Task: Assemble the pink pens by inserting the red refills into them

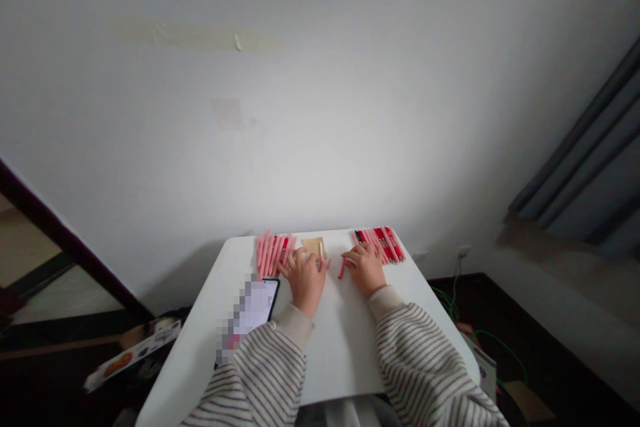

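My left hand [303, 277] pinches a thin white stick [321, 256] at its fingertips, just beside a small square of brown cardboard [315, 247]. A bundle of pink tubes [270, 255] lies touching that hand's far side. My right hand [365, 268] rests on the white table [343, 340] and grips a slim red-pink pen [342, 269], whose tip sticks out to the left. Beyond this hand lies a row of pink and red pens [381, 243], partly hidden by its fingers.
A smartphone [253, 312] with a blurred screen lies by my left forearm. The table's far edge meets a white wall [320, 100]. A grey curtain [575, 160] hangs at the right, green cable [505, 353] runs on the floor, and a printed box [133, 353] lies at the left.
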Available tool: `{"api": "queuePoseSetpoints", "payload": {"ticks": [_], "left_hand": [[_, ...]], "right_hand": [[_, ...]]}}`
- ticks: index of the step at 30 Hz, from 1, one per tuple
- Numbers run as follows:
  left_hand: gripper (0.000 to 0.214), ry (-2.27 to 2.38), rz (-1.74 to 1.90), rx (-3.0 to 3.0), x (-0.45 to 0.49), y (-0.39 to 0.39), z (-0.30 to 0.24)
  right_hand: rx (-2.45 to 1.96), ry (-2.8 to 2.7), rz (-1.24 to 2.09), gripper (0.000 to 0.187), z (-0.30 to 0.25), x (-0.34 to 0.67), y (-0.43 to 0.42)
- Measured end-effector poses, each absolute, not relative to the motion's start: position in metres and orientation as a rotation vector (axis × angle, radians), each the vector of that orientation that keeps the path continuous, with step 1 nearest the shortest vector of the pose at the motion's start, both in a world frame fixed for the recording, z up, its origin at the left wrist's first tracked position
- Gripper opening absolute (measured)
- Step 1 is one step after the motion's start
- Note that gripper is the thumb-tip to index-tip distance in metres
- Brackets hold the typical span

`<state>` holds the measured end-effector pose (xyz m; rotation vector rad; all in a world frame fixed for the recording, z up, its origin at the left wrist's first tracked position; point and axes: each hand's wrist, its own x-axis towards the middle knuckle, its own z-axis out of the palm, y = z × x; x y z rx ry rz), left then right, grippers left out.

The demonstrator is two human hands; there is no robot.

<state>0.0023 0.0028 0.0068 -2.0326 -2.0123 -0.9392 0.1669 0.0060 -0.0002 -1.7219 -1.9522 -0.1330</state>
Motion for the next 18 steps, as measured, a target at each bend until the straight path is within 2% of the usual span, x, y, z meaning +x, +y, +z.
{"api": "queuePoseSetpoints", "payload": {"ticks": [18], "left_hand": [[0.024,-2.012,-0.931,-2.023,0.0035,0.0024,0.0069]], "right_hand": [[-1.701,-2.011,-0.095,0.033,-0.0025,0.1595,0.0115]]}}
